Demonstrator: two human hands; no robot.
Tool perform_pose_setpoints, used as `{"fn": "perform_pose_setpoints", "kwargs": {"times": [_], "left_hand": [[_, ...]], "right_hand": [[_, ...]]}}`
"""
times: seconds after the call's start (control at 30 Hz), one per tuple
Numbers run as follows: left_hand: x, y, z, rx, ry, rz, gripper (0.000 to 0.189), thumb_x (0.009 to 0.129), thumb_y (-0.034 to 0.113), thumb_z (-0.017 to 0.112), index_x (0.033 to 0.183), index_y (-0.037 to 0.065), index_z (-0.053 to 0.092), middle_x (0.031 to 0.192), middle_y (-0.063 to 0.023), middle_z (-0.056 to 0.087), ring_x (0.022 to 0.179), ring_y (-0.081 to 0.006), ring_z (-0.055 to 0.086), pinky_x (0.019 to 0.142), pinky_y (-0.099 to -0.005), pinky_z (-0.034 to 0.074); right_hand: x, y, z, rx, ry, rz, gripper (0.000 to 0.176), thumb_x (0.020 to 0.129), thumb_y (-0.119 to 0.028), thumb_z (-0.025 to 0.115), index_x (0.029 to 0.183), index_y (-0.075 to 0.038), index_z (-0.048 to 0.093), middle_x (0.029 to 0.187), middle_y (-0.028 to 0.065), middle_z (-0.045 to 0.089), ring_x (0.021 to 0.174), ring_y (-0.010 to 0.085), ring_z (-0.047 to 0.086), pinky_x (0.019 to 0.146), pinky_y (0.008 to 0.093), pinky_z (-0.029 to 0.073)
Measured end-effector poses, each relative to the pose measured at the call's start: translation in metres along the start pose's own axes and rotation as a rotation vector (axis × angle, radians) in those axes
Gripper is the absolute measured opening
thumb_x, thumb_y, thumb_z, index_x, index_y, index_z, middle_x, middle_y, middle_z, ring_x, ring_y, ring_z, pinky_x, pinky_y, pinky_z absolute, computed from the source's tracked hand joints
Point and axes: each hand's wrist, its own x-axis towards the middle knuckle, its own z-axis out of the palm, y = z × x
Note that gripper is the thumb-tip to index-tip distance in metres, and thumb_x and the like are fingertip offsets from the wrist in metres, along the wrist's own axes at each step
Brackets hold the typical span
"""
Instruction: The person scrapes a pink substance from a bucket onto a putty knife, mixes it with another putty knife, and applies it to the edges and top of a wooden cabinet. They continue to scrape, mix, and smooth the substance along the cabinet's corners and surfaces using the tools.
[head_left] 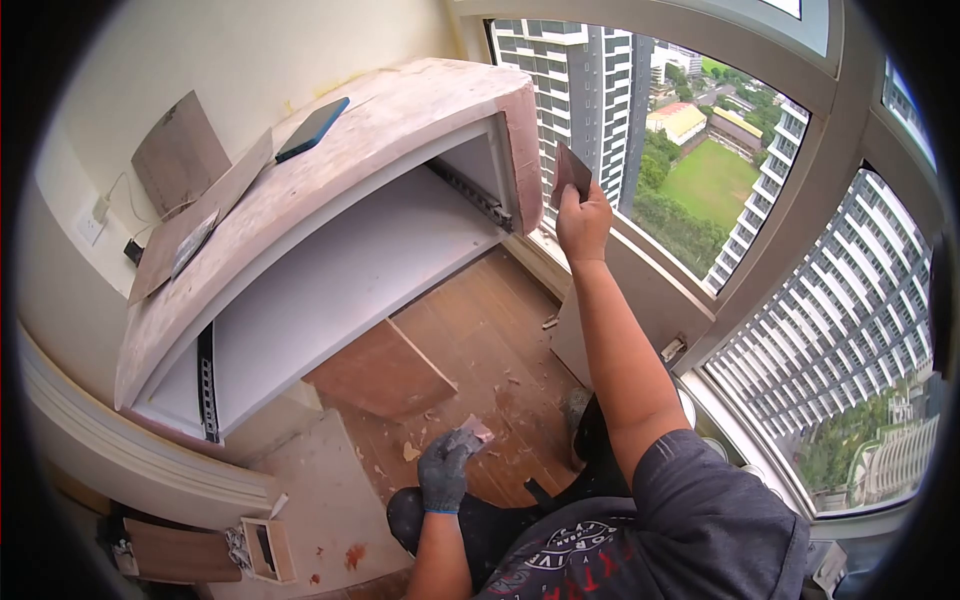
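Observation:
My right hand [585,215], bare, is closed round a dark flat sheet [571,176], thumb on its face. It is beside the pinkish right end [524,150] of a curved cabinet; whether they touch I cannot tell. My left hand [443,468], in a grey glove, grips a small pinkish piece [474,432] low over the wooden floor, near my knee. The cabinet's pale top [400,98] is streaked with pink and white. Its front is open, with metal drawer rails [207,385] inside at both ends.
A phone [313,128] and brown sheets [181,152] lie or lean on the cabinet top by the wall. A brown board [385,370] and scraps are on the floor [480,310]. A small wooden box [268,550] stands lower left. Windows [700,160] are at the right.

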Motion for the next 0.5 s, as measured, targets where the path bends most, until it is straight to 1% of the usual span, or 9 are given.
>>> {"fn": "perform_pose_setpoints", "kwargs": {"times": [0.07,0.1,0.17,0.2,0.23,0.27,0.37,0.47,0.5], "left_hand": [[0.001,0.001,0.003,-0.046,0.012,-0.028,0.021,0.091,0.002,0.056,0.097,0.000,0.076,0.104,-0.0102,0.076,0.103,-0.0228,0.070,0.099,-0.0346,0.052],[0.003,-0.002,0.003,-0.072,-0.002,-0.027,0.020,0.091,0.002,0.057,0.103,-0.004,0.072,0.105,-0.0121,0.075,0.102,-0.0228,0.070,0.097,-0.0341,0.053],[0.006,-0.010,0.000,-0.123,-0.030,-0.026,0.027,0.091,0.001,0.060,0.115,-0.012,0.064,0.106,-0.0157,0.075,0.099,-0.0230,0.072,0.094,-0.0331,0.056],[0.007,-0.009,0.001,-0.129,-0.020,-0.033,0.027,0.091,0.001,0.060,0.115,-0.012,0.064,0.107,-0.0159,0.074,0.099,-0.0231,0.072,0.094,-0.0333,0.056],[0.006,-0.008,0.002,-0.135,-0.010,-0.040,0.027,0.091,0.001,0.060,0.115,-0.012,0.064,0.107,-0.0161,0.074,0.099,-0.0233,0.072,0.094,-0.0335,0.056],[0.006,-0.008,0.003,-0.142,0.000,-0.048,0.027,0.091,0.001,0.060,0.115,-0.012,0.064,0.108,-0.0163,0.074,0.099,-0.0234,0.072,0.094,-0.0337,0.056],[0.008,-0.013,-0.001,-0.019,-0.026,0.011,0.028,0.091,0.000,0.059,0.116,-0.011,0.064,0.111,-0.0173,0.073,0.100,-0.0242,0.072,0.095,-0.0343,0.056],[0.007,-0.020,-0.002,-0.139,0.011,-0.070,0.028,0.091,-0.001,0.059,0.117,-0.012,0.064,0.113,-0.0174,0.072,0.102,-0.0240,0.071,0.095,-0.0342,0.056],[0.006,-0.019,-0.002,-0.161,0.014,-0.080,0.029,0.091,-0.001,0.060,0.117,-0.012,0.064,0.114,-0.0171,0.072,0.102,-0.0239,0.071,0.095,-0.0341,0.056]], "right_hand": [[0.017,0.026,0.005,0.048,-0.025,-0.007,0.024,0.090,-0.012,0.058,0.107,-0.001,0.071,0.090,0.0195,0.073,0.081,0.0326,0.069,0.078,0.0396,0.053],[0.022,0.028,0.007,0.073,-0.038,-0.012,0.024,0.089,-0.013,0.057,0.106,-0.002,0.071,0.088,0.0213,0.072,0.079,0.0366,0.068,0.077,0.0421,0.053],[0.024,0.033,0.011,0.149,-0.121,-0.010,0.024,0.090,-0.013,0.057,0.106,-0.002,0.071,0.089,0.0221,0.071,0.080,0.0362,0.069,0.078,0.0417,0.053],[0.023,0.029,0.013,0.187,-0.162,-0.008,0.024,0.090,-0.014,0.058,0.106,-0.002,0.071,0.089,0.0225,0.071,0.080,0.0361,0.069,0.078,0.0415,0.053],[0.020,0.025,0.013,0.077,-0.169,-0.082,0.025,0.090,-0.013,0.058,0.109,-0.002,0.070,0.091,0.0222,0.071,0.083,0.0375,0.069,0.078,0.0425,0.053],[0.015,0.022,0.014,0.041,-0.144,-0.102,0.026,0.089,-0.013,0.058,0.110,-0.002,0.070,0.091,0.0221,0.071,0.084,0.0377,0.069,0.079,0.0431,0.053],[-0.003,0.008,0.015,-0.042,-0.068,-0.160,0.027,0.089,-0.011,0.059,0.111,-0.004,0.070,0.095,0.0205,0.071,0.086,0.0383,0.067,0.079,0.0451,0.052],[-0.026,-0.011,0.017,-0.076,0.023,-0.198,0.028,0.088,-0.011,0.060,0.113,-0.005,0.071,0.096,0.0186,0.072,0.089,0.0375,0.067,0.081,0.0442,0.052],[-0.032,-0.012,0.019,-0.083,-0.016,-0.135,0.031,0.087,-0.010,0.062,0.116,-0.004,0.070,0.100,0.0174,0.072,0.092,0.0371,0.067,0.083,0.0441,0.052]]}}
